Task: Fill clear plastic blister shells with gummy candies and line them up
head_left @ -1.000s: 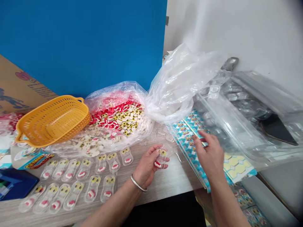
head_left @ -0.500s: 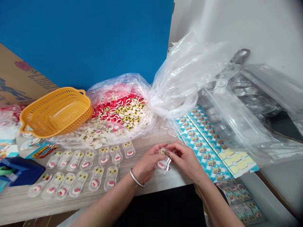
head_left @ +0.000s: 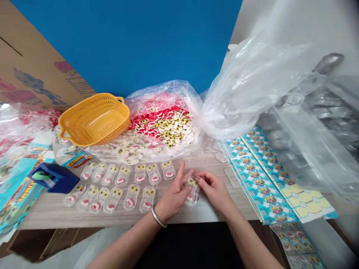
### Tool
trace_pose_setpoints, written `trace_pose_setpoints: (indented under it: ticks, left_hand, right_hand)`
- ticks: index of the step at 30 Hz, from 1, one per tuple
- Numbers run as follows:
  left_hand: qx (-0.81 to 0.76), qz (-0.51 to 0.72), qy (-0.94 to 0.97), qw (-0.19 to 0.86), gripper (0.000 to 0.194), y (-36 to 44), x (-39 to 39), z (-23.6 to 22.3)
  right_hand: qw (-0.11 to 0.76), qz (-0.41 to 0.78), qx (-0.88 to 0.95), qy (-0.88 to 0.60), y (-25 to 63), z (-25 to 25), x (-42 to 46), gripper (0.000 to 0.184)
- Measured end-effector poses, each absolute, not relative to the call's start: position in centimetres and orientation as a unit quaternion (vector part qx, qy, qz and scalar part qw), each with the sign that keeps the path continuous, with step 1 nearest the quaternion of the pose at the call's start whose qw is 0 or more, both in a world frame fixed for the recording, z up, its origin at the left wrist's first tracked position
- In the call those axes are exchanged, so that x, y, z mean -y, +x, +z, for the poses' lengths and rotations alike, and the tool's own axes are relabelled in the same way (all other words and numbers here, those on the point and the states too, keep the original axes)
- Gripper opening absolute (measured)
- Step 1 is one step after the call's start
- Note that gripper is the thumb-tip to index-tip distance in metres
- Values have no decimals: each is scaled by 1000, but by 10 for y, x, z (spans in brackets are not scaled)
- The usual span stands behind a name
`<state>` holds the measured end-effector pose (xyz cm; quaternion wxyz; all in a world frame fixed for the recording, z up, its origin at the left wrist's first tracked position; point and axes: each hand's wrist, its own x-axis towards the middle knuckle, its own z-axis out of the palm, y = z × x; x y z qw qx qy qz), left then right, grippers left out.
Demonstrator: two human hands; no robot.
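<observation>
Both my hands meet over the wooden table's front edge. My left hand [head_left: 174, 196], with a silver bangle [head_left: 157, 218] on its wrist, and my right hand [head_left: 214, 192] hold a clear plastic blister [head_left: 192, 191] between them. Yellow candy eyes and a red-and-white piece show inside it. My right fingertips pinch its top edge. Two rows of similar filled blisters [head_left: 120, 186] lie just left of my left hand. Two empty clear blisters [head_left: 232, 176] lie near my right hand.
Behind the blisters, a plastic bag of candy eyes and red-and-white sweets [head_left: 162, 123] lies next to an orange basket [head_left: 94, 119]. Printed card sheets [head_left: 260, 183] and a large clear bag [head_left: 252, 86] are on the right; a blue object [head_left: 53, 178] is left.
My right hand has moved from above the printed sheets to the blister, which both hands now hold. The view has shifted, so the table contents appear further right and more of the table shows.
</observation>
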<state>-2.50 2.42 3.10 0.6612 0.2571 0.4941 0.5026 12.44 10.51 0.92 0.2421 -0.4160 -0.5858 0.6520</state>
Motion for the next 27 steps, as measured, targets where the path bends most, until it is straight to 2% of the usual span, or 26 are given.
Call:
trace_pose_setpoints:
  ticks: [5, 8, 12, 15, 22, 27]
  left_hand:
    - [-526, 535, 261, 607, 95, -32, -18, 19]
    - [-606, 510, 309, 527, 87, -37, -13, 14]
    - [-712, 406, 484, 306, 52, -47, -4, 17]
    - [-684, 300, 629, 215, 32, -52, -5, 18]
    - [-668, 202, 701, 147, 31, -55, -25, 6]
    - [-675, 182, 707, 108, 27, -59, -33, 8]
  right_hand:
    - [244, 664, 566, -425, 106, 2, -103, 26]
    - [252, 631, 589, -437, 97, 2, -107, 21]
    - [235, 529, 677, -454, 86, 3, -123, 15]
    - [213, 433, 754, -446, 75, 4, -135, 17]
    - [126, 176, 854, -474, 61, 15, -129, 26]
    - [60, 105, 888, -444, 78, 13, -137, 34]
